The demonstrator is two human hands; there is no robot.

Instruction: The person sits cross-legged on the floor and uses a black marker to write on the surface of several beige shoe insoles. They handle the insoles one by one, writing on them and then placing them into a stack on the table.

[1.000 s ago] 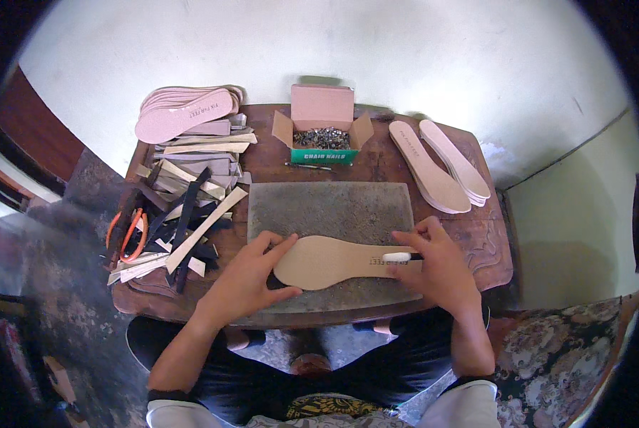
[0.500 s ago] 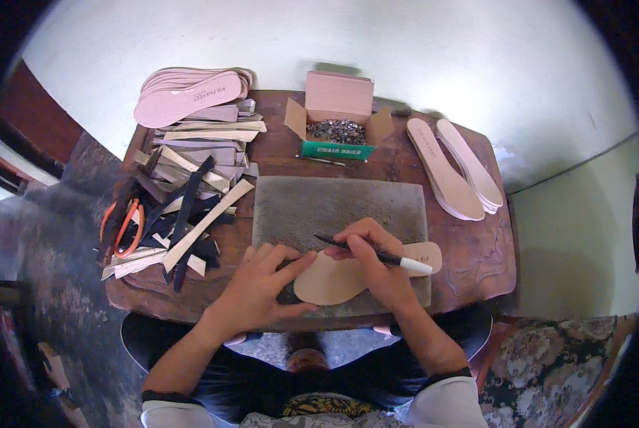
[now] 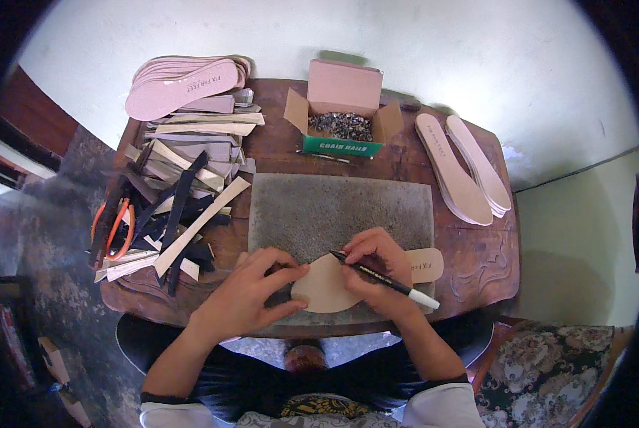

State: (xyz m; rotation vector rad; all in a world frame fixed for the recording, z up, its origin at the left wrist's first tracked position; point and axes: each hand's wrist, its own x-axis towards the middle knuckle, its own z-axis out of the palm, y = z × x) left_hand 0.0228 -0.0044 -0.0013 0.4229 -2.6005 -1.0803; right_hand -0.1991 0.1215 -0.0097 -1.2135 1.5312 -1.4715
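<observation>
A beige shoe insole (image 3: 325,287) lies sideways on a grey, rough-faced slab (image 3: 312,207), its wide end to the left and its narrow printed end to the right. My left hand (image 3: 247,291) steadies that wide end, thumb and forefinger at its edge. A black marker pen (image 3: 387,279) with a white end is pinched in my right hand (image 3: 382,264), its point touching or just over the insole's far edge. The right hand covers the insole's middle.
Stacked insoles (image 3: 184,85) sit at the far left, above layered strips (image 3: 209,128) and black scraps. Scissors with orange handles (image 3: 124,232) lie among them. An open green nail box (image 3: 342,146) stands at the back. More insoles (image 3: 453,171) lie right on the wooden table (image 3: 473,264).
The pen's point has come right and down to the insole's far edge, and its white end has swung nearer me. My left fingers have shifted slightly along the wide end.
</observation>
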